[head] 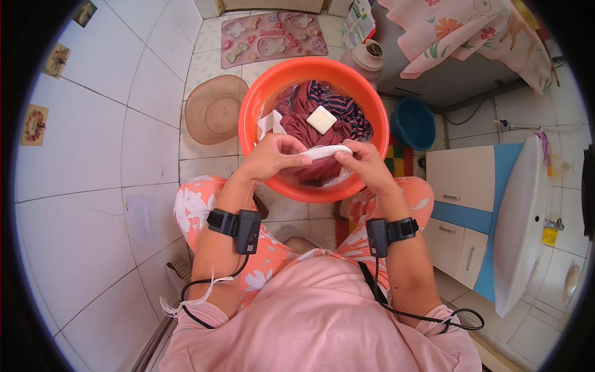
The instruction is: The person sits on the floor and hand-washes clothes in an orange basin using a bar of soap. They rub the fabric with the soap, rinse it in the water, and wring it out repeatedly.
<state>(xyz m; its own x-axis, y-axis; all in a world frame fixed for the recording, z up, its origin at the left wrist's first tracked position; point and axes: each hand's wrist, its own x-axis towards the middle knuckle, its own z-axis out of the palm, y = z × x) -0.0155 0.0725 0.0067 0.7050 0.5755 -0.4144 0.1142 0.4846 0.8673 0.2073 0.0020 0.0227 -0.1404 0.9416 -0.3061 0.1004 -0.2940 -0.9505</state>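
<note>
An orange plastic basin [247, 111] stands between my knees, with wet clothes in water. My left hand [276, 157] pinches one end of a narrow white piece, apparently folded cloth [325, 151]. The other end is between the thumb and fingers of my right hand [365, 162]. Both hands hold it over the basin's near half. A pale square bar of soap [321, 120] rests on the maroon striped garment [300, 122]. Behind it lies a dark blue and pink striped garment [341, 100]. White fabric [271, 123] sticks up along the basin's left side.
Left of the basin lies a beige plastic basin [214, 109]; a blue basin [413, 123] is at right. A pink mat [274, 38] and a lidded pinkish container [365, 58] are beyond. A washbasin [520, 223] and cabinet [460, 179] flank my right; a tiled wall [74, 153] my left.
</note>
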